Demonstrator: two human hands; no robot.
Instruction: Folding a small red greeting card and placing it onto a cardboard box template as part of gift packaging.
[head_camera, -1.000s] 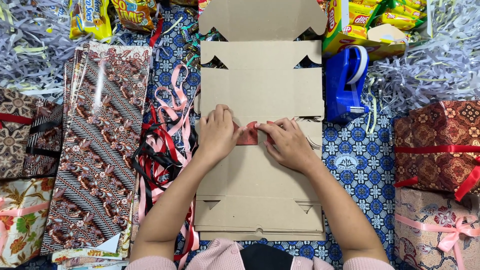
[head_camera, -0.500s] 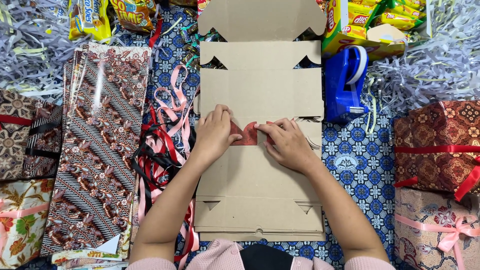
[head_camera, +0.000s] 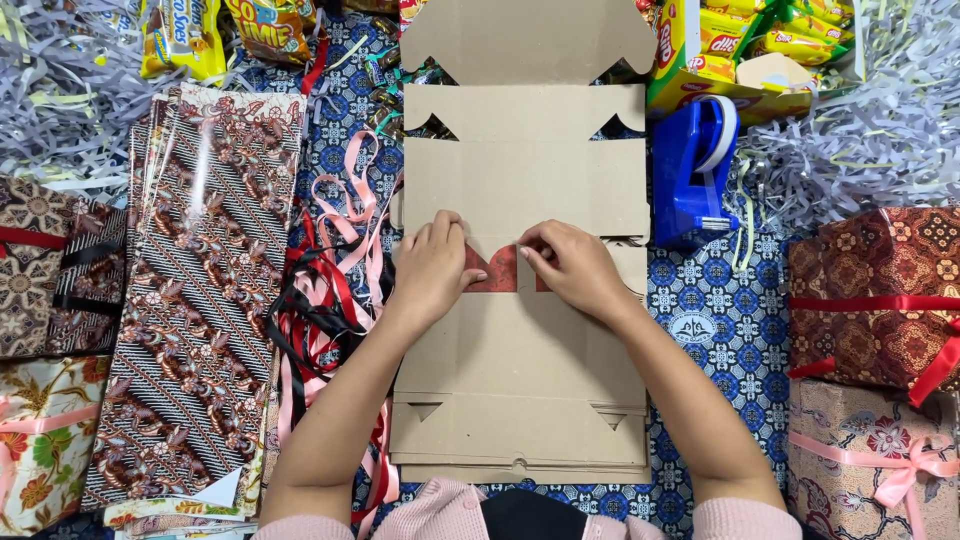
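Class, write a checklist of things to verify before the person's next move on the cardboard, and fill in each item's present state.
1. Both hands on the work: left hand and right hand rest on the flat cardboard: ok.
2. Cardboard lies flat and unfolded: ok.
3. Red patterned piece pinned between the hands: ok.
4. Piece stuck down: cannot tell, the fingers cover its ends.
5. Tape dispenser beside the cardboard, on the right: ok.
6. Ribbons clear of the cardboard: not ok, they touch its left edge.
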